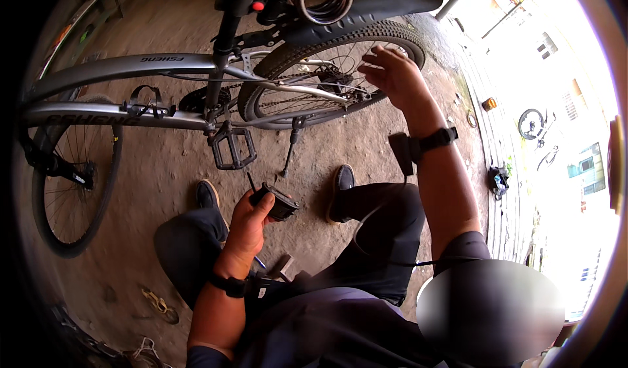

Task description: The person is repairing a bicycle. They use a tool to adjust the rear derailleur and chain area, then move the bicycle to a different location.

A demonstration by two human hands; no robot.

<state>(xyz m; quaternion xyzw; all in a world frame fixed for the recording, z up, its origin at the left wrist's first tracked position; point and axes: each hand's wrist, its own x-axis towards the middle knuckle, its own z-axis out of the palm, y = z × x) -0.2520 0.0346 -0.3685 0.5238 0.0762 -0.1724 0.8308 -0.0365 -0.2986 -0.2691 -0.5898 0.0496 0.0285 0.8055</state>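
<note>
My left hand [246, 227] is closed round a black boxy part [280, 203], with the thumb on top. A thin dark rod [251, 182] sticks up beside the fingers; whether it belongs to that part I cannot tell. Ahead of me a grey bicycle [176, 66] stands side-on, its front toward the left. Its black pedal [232, 149] hangs just beyond my left hand. My right hand [394, 73] is raised in front of the rear wheel [418, 49], fingers apart and holding nothing. Whether it touches the wheel is unclear.
The bicycle's kickstand [290, 152] reaches down to the dirt floor. At the left stands the front wheel [77, 194]. A yellow tangled item [156, 300] lies on the ground at lower left. A cable [358, 237] runs from my right wrist. Farther right, another bike wheel [531, 124] is visible.
</note>
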